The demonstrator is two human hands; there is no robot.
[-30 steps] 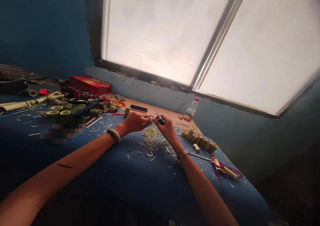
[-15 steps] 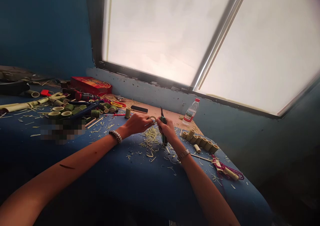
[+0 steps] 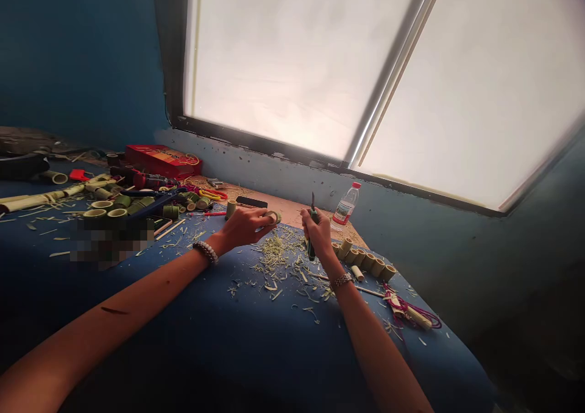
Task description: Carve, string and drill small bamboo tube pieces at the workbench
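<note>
Between the thumb and fingers of my left hand [image 3: 244,225] is a short bamboo ring [image 3: 274,217], held above the table with its open end toward the right. My right hand [image 3: 319,233] is wrapped round the dark green handle of a knife [image 3: 312,245], whose narrow blade points up. Blade and ring are apart, with a gap between my two hands. Under them lies a heap of pale bamboo shavings [image 3: 275,250]. A short bamboo piece [image 3: 231,208] stands just behind my left hand.
A row of bamboo tubes [image 3: 365,259] stands on the right, near a plastic bottle [image 3: 346,206] and purple cord [image 3: 418,312]. Behind my left hand lies a black phone [image 3: 251,202]. Cut bamboo, tools and a red box [image 3: 164,160] crowd the left side of the blue-covered table [image 3: 196,334].
My right hand has moved right with the knife, away from the ring. My left hand still holds the ring and has shifted slightly left in view.
</note>
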